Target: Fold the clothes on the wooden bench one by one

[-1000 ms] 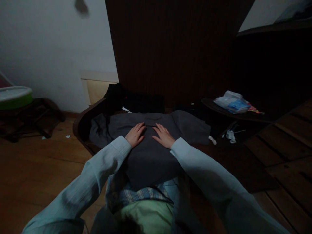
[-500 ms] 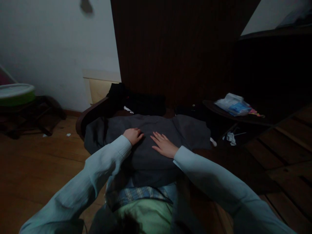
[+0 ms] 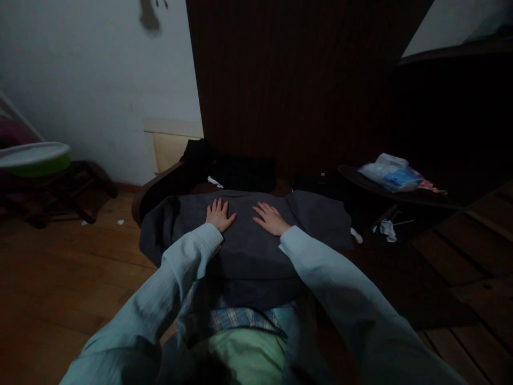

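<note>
resting left hand (image 3: pixel 218 215) and right hand (image 3: pixel 271 218) flat, fingers wide, gripping nothing, on grey garment (image 3: pixel 244 251) lying across dark surface (image 3: pixel 282 187), draping toward near side. possibly risking wrinkles or near-side slipping if dragging palms unevenly, leaving left/right ends unpinned.

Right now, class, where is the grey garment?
In the head view, the grey garment lies at the centre, under the left hand and right hand, its left end by the curved armrest.
</note>
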A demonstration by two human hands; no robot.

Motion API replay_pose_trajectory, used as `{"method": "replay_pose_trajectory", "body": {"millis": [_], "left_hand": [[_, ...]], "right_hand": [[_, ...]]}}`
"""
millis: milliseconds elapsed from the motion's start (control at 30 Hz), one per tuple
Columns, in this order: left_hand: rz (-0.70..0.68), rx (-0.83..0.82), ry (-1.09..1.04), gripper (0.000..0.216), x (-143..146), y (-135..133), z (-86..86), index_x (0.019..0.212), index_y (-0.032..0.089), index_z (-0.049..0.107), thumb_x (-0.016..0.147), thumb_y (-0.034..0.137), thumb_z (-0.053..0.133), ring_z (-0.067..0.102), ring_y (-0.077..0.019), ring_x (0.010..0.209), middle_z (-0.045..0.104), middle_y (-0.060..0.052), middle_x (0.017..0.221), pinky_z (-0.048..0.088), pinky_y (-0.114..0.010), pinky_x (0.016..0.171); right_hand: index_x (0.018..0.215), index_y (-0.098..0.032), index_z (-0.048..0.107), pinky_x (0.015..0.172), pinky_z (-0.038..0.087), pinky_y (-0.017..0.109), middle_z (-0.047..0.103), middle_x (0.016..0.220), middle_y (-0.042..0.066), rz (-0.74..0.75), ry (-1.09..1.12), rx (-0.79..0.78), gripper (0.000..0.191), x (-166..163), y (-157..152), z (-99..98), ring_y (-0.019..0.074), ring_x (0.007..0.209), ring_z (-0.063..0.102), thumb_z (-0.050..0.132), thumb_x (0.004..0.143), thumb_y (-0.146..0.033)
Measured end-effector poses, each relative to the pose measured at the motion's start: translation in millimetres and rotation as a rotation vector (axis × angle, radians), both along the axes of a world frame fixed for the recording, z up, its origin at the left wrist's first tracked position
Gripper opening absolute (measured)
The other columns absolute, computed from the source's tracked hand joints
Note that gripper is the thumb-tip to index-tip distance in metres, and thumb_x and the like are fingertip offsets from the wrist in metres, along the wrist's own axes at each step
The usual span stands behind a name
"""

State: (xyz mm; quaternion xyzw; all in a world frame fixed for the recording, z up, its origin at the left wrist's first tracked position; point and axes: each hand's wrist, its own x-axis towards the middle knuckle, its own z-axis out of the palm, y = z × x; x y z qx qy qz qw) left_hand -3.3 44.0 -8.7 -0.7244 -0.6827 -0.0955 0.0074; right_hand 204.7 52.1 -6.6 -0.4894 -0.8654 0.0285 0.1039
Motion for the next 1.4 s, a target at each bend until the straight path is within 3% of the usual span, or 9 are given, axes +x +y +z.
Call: {"method": "replay_pose_trajectory", "body": {"millis": [167,500,633,767,867,1000,1200,1400], "left_hand": [[0.164,-0.020,-0.010,0.082,4,-4,4.6,0.134,0.004,0.030,0.078,0.064,0.029,0.017,-0.0384,0.130,0.022,-0.023,0.142,0.020,-0.049,0.102],[0.078,-0.066,0.106,0.077,6,-14,4.1,0.136,0.008,0.029,0.080,0.062,0.027,0.016,-0.0352,0.131,0.022,-0.019,0.143,0.020,-0.046,0.103],[-0.014,-0.065,0.142,0.074,8,-35,0.4,0.136,0.010,0.029,0.081,0.060,0.026,0.016,-0.0338,0.132,0.022,-0.017,0.143,0.021,-0.046,0.103],[-0.090,-0.073,0.147,0.071,8,-43,-0.8,0.137,0.016,0.028,0.081,0.061,0.026,0.015,-0.0345,0.132,0.023,-0.013,0.144,0.022,-0.048,0.102],[-0.130,-0.103,0.137,0.072,6,-34,0.4,0.137,0.018,0.028,0.080,0.063,0.026,0.014,-0.0361,0.132,0.022,-0.011,0.145,0.020,-0.049,0.102],[-0.130,-0.125,0.119,0.077,7,-13,3.5,0.137,0.017,0.027,0.078,0.067,0.025,0.013,-0.0370,0.131,0.021,-0.012,0.145,0.020,-0.049,0.102],[-0.089,-0.148,0.100,0.080,13,22,5.5,0.138,0.020,0.025,0.076,0.070,0.024,0.012,-0.0364,0.132,0.019,-0.010,0.146,0.018,-0.048,0.103],[-0.087,-0.170,0.088,0.079,21,59,5.2,0.138,0.025,0.024,0.074,0.072,0.023,0.012,-0.0354,0.132,0.019,-0.007,0.146,0.018,-0.048,0.103]], "right_hand": [[0.135,-0.018,0.032,0.105,0.018,0.046,0.023,0.144,0.012,-0.085,-0.031,-0.089,0.053,-3,-7,2.5,0.0246,0.133,0.018,0.031,0.089,-0.044],[0.138,-0.003,0.020,0.106,0.014,0.042,0.017,0.145,0.017,-0.241,-0.055,-0.108,0.071,-10,-34,-3.2,0.0244,0.134,0.014,0.021,0.087,-0.053],[0.134,0.000,0.028,0.103,0.019,0.043,0.023,0.142,0.023,-0.258,-0.117,-0.067,0.071,-13,-62,-0.5,0.0295,0.132,0.019,0.021,0.087,-0.053],[0.135,-0.013,0.032,0.088,0.035,0.044,0.039,0.131,0.024,-0.256,-0.202,-0.011,0.063,-16,-80,11.1,0.0328,0.118,0.038,0.024,0.087,-0.052],[0.133,-0.019,0.037,0.076,0.041,0.039,0.049,0.119,0.022,-0.260,-0.227,-0.007,0.062,-19,-78,18.2,0.0311,0.108,0.045,0.024,0.085,-0.057],[0.132,-0.019,0.038,0.077,0.041,0.038,0.048,0.118,0.021,-0.290,-0.209,-0.003,0.068,-17,-64,17.5,0.0312,0.109,0.043,0.021,0.082,-0.062],[0.137,-0.023,0.027,0.094,0.026,0.049,0.030,0.138,0.019,-0.371,-0.176,-0.096,0.069,-9,-35,10.4,0.0345,0.126,0.027,0.021,0.082,-0.063],[0.139,-0.022,0.023,0.095,0.022,0.053,0.022,0.142,0.021,-0.459,-0.133,-0.172,0.072,-9,-7,10.7,0.0358,0.129,0.020,0.016,0.081,-0.065]]}}
